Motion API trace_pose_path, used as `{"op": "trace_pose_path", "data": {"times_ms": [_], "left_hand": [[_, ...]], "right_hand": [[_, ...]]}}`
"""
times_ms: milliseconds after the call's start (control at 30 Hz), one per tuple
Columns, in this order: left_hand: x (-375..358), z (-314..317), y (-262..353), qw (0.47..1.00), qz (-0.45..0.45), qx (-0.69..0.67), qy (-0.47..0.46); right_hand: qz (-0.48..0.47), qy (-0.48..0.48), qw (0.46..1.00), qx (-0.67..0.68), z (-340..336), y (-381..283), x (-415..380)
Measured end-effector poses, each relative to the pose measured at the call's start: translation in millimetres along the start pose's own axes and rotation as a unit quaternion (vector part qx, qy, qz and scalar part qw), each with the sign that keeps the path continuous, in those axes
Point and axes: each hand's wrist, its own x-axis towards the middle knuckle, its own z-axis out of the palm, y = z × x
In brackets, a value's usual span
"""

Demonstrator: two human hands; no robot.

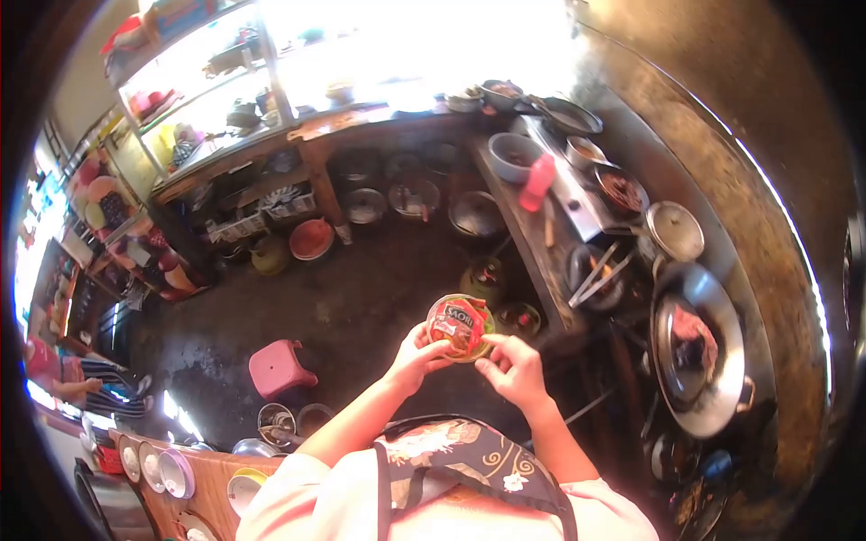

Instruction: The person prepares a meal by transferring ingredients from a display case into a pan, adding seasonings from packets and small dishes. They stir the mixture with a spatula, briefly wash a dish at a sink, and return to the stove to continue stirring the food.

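Note:
A small round bowl [488, 326] with a pale green rim is held up in front of my chest. In it lies a red sachet [460, 316] printed "SAORI", with other small contents that I cannot make out. My left hand [419, 357] is closed around the bowl's left side, thumb over the near rim. On the other side, my right hand [514, 368] has its curled fingers and thumb at the right rim, closed on it. The underside of the bowl is hidden.
A pink stool [281, 368] stands on the dark floor. To the right, a counter carries a stove [577, 194], a pink bottle [538, 180] and a large wok [731, 383]. Plates line a wooden table [212, 482] at lower left. Another person [77, 379] is at far left.

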Motion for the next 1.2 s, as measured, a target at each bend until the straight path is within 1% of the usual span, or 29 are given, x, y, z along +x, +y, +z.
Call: {"op": "trace_pose_path", "data": {"times_ms": [33,67,167,233,300,333,367,400,467,500,533,600,667,700,733,767,867,900,933,967,1033,1067,1100,1133,1167,1200], "left_hand": [[7.3,-10.5,12.7,1.0,0.006,-0.008,0.007],[16.6,-20.0,23.1,1.0,0.01,-0.011,0.013],[50.6,-51.3,48.9,0.999,0.008,-0.012,0.033],[79.6,-72.0,68.1,0.999,0.006,-0.028,0.028],[116.1,-90.6,92.7,0.999,0.004,-0.042,0.023],[135.1,-100.3,107.9,1.0,0.011,-0.02,0.016],[158.5,-116.5,115.6,0.998,0.03,0.021,0.054],[186.6,-123.0,135.9,0.993,0.042,0.065,0.093],[231.6,-138.3,170.6,0.982,0.083,0.093,0.139],[250.8,-141.0,192.5,0.982,0.093,0.087,0.14],[271.3,-142.9,218.3,0.981,0.104,0.083,0.139],[315.5,-145.9,265.2,0.969,0.175,0.133,0.108],[374.2,-155.8,311.7,0.96,0.223,0.153,0.073],[417.5,-152.5,350.9,0.952,0.24,0.177,0.064],[442.8,-144.4,385.7,0.942,0.259,0.207,0.055],[471.2,-144.8,407.2,0.939,0.258,0.219,0.053],[564.8,-132.2,464.2,0.93,0.253,0.265,0.03],[609.4,-139.3,480.8,0.901,0.276,0.334,0.03],[647.1,-139.8,498.8,0.888,0.283,0.362,0.026],[666.3,-148.1,501.2,0.899,0.266,0.346,0.024],[733.0,-141.9,535.8,0.907,0.247,0.33,-0.088],[765.2,-130.2,552.1,0.903,0.254,0.336,-0.083],[783.4,-119.0,565.1,0.92,0.226,0.315,-0.056],[829.4,-111.3,562.8,0.917,0.236,0.321,-0.025],[851.6,-102.9,577.1,0.926,0.17,0.337,-0.031],[886.8,-98.4,577.9,0.93,0.176,0.323,-0.002]], "right_hand": [[-0.007,-0.046,0.999,0.007,12.1,5.5,15.2],[-0.008,-0.072,0.997,0.013,25.1,14.2,29.8],[-0.046,-0.061,0.997,0.032,65.5,38.3,85.1],[-0.1,-0.035,0.994,0.031,86.4,55.0,127.5],[-0.123,-0.027,0.992,0.023,102.7,67.0,176.0],[-0.134,-0.022,0.991,0.017,109.2,73.6,200.0],[-0.135,-0.015,0.99,0.03,115.6,82.7,225.1],[-0.15,0.007,0.988,0.03,118.5,94.2,259.9],[-0.193,0.043,0.98,0.023,123.9,113.2,318.6],[-0.184,0.038,0.982,0.012,121.0,116.0,348.5],[-0.193,0.062,0.979,0.007,122.1,121.4,377.4],[-0.196,0.066,0.978,-0.011,122.4,134.5,433.1],[-0.173,0.071,0.982,-0.001,125.5,140.4,487.6],[-0.165,0.068,0.984,-0.003,132.9,149.1,530.5],[-0.16,0.07,0.985,0.0,140.5,153.6,554.0],[-0.154,0.069,0.986,0.002,147.8,158.5,574.6],[-0.14,0.074,0.987,-0.008,168.2,183.3,630.5],[-0.138,0.081,0.987,-0.011,175.3,190.3,649.6],[-0.136,0.087,0.987,-0.014,183.5,195.9,669.6],[-0.136,0.089,0.987,-0.013,187.9,198.3,678.7],[-0.134,0.117,0.983,-0.039,197.4,203.9,703.2],[-0.14,0.131,0.98,-0.054,202.5,206.5,727.5],[-0.128,0.144,0.98,-0.053,206.0,209.1,749.4],[-0.101,0.154,0.982,-0.048,207.3,217.6,760.5],[-0.086,0.165,0.981,-0.045,211.6,220.0,777.2],[-0.091,0.177,0.979,-0.051,217.8,222.3,796.0]]}}
